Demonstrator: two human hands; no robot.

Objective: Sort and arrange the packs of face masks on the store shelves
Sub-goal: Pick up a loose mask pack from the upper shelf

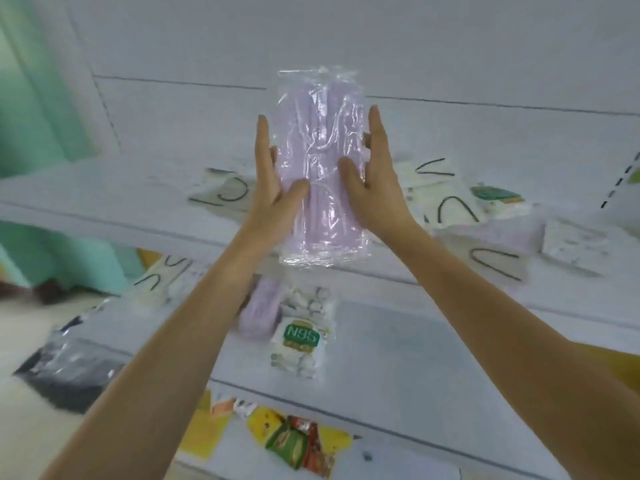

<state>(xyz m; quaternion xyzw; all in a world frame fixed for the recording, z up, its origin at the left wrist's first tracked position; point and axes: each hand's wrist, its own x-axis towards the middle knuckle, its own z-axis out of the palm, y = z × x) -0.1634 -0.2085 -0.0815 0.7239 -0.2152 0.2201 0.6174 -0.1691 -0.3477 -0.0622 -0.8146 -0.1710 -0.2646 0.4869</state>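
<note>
A clear plastic pack of lilac face masks [322, 150] stands upright in front of the upper white shelf [104, 188], held between both hands. My left hand [273, 195] grips its left edge, thumb across the front and straight fingers along the side and behind. My right hand [377, 181] grips the right edge the same way, thumb pressed on the front. The pack's lower end hangs just past the shelf's front lip.
White mask packs with black ear loops [221, 194] [450, 209] and another lilac pack [502, 233] lie on the upper shelf. On the shelf below lie a lilac pack [261, 313], an N95 pack [301, 337] and a dark grey pack [69, 372]. Snack packets [298, 441] lie lowest.
</note>
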